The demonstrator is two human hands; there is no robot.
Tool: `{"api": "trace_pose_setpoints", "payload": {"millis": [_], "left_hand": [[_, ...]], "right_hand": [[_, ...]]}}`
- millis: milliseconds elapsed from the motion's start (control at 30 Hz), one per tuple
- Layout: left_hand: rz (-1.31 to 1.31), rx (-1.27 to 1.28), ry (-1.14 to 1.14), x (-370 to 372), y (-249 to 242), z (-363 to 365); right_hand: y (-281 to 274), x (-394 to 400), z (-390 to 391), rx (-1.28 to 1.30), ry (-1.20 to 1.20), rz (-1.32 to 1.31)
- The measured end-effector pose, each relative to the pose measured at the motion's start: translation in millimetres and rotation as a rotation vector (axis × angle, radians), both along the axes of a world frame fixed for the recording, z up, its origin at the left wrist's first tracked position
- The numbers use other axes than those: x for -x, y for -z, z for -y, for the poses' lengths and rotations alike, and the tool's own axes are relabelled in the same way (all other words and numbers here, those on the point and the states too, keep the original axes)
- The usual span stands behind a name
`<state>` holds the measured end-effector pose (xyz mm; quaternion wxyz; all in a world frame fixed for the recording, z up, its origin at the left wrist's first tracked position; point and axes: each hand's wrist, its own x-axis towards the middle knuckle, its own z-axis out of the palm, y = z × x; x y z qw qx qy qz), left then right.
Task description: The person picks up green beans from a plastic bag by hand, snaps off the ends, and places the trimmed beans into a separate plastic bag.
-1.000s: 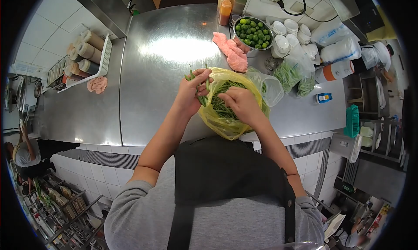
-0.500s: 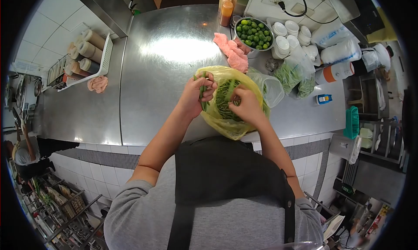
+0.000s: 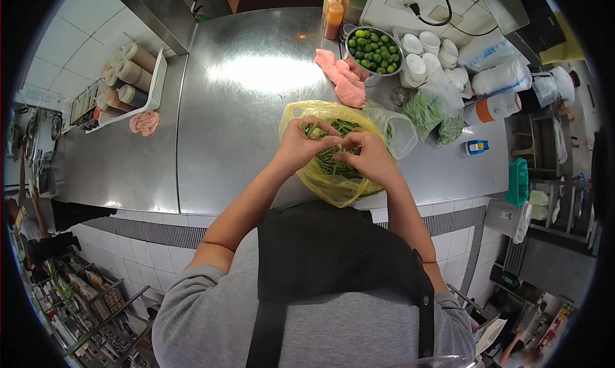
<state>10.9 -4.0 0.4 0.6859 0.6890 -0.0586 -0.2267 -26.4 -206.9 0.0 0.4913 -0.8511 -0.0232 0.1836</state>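
Note:
A thin yellow plastic bag [image 3: 343, 195] lies open on the steel counter, with many cut green beans [image 3: 348, 170] inside. Over its left side, my left hand [image 3: 306, 144] is closed around a small bunch of green beans, whose ends poke out above the fingers. My right hand [image 3: 371, 158] is above the bag's right half, its thumb and forefinger pinched at what looks like one green bean. The fingertips of both hands nearly meet over the middle of the bag. Fingers partly hide the pinched bean.
Behind the bag are a pink cloth [image 3: 343, 80], a bowl of green limes [image 3: 373, 51] and sauce bottles [image 3: 333, 19]. To the right stand a clear container [image 3: 403, 137], bagged greens [image 3: 424, 115] and stacked white cups [image 3: 413, 67]. A white basket [image 3: 155, 86] holds bottles at left.
My left hand has moved right and turned inward, bringing its bunch of green beans over the bag. My right hand has lifted slightly from the beans to meet it.

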Motion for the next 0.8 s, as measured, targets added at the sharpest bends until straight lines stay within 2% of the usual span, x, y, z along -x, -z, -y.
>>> {"api": "trace_pose_setpoints", "payload": {"millis": [67,100,167,300,400,467,500,567,600,667,700,767,800], "left_hand": [[0.003,-0.101,-0.01,-0.7,-2.5,-1.3],[0.003,-0.102,-0.008,-0.9,-0.6,-0.6],[0.139,-0.045,-0.016,-0.9,5.1,1.1],[0.238,-0.143,0.015,0.1,-0.8,4.6],[0.179,-0.106,0.035,-0.2,2.0,6.2],[0.06,-0.026,0.013,-0.8,9.3,7.0],[0.058,-0.026,0.013,-0.1,9.9,7.8],[-0.105,0.065,-0.041,-0.1,10.2,9.8],[-0.105,0.064,-0.043,-0.2,6.8,8.5],[-0.232,0.104,-0.094,0.3,-3.8,4.6],[-0.233,0.103,-0.091,-0.6,-4.6,2.7],[-0.304,0.341,-0.191,-4.6,-4.9,-2.2],[-0.304,0.342,-0.189,-7.8,-3.3,-4.4]], "right_hand": [[4.9,2.8,3.4,0.22,0.04,0.266],[-0.6,2.5,1.7,0.219,0.042,0.266],[-19.1,1.6,-5.4,-0.175,0.204,0.251],[-22.6,0.4,-9.2,-0.255,0.186,0.139],[-14.5,-0.2,-13.1,-0.175,0.217,0.271],[-16.8,1.3,-17.9,-0.03,0.183,0.521],[-14.3,1.3,-21.8,-0.03,0.183,0.519],[-8.3,0.6,-28.5,0.197,0.231,0.953],[-8.2,0.4,-27.1,0.195,0.23,0.953],[-8.2,1.6,-19.4,0.206,0.248,0.72],[-7.0,0.7,-14.0,0.208,0.251,0.719],[-1.9,-2.7,-4.4,0.215,0.068,0.286],[1.0,-0.4,-4.2,0.216,0.069,0.286]]}}
